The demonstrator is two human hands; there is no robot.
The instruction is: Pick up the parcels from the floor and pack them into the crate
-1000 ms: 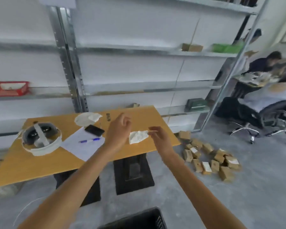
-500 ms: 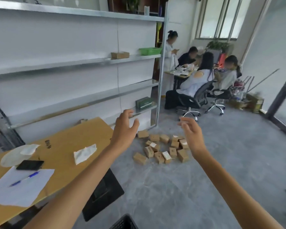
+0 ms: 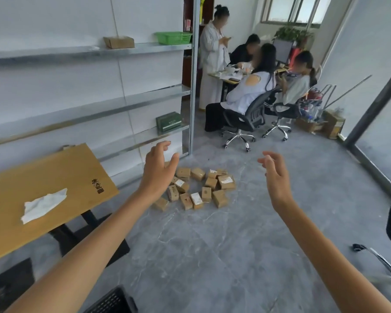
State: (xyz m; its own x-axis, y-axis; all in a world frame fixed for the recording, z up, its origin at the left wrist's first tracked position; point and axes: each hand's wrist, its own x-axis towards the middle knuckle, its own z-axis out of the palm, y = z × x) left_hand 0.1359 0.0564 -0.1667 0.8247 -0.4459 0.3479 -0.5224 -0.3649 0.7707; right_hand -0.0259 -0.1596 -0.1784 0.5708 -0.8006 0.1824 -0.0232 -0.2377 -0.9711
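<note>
Several small brown cardboard parcels [image 3: 200, 188], some with white labels, lie in a loose heap on the grey floor near the foot of the metal shelving. My left hand [image 3: 159, 172] is raised in the air in front of the heap's left side, fingers spread, holding nothing. My right hand [image 3: 275, 177] is raised to the right of the heap, fingers apart and empty. Both hands are well above the parcels and touch none. A corner of the black mesh crate [image 3: 113, 301] shows at the bottom edge, near my left arm.
A wooden table [image 3: 54, 177] with a crumpled tissue [image 3: 43, 204] stands at the left. Metal shelving [image 3: 191, 86] lines the wall behind it. Several people sit and stand around a desk at the back, on office chairs [image 3: 246, 123]. Another chair's base [image 3: 379, 258] is at the right edge.
The view has swung right and off the table toward the parcels on the floor. My hands left the tissue on the table and now hover open over the floor.
</note>
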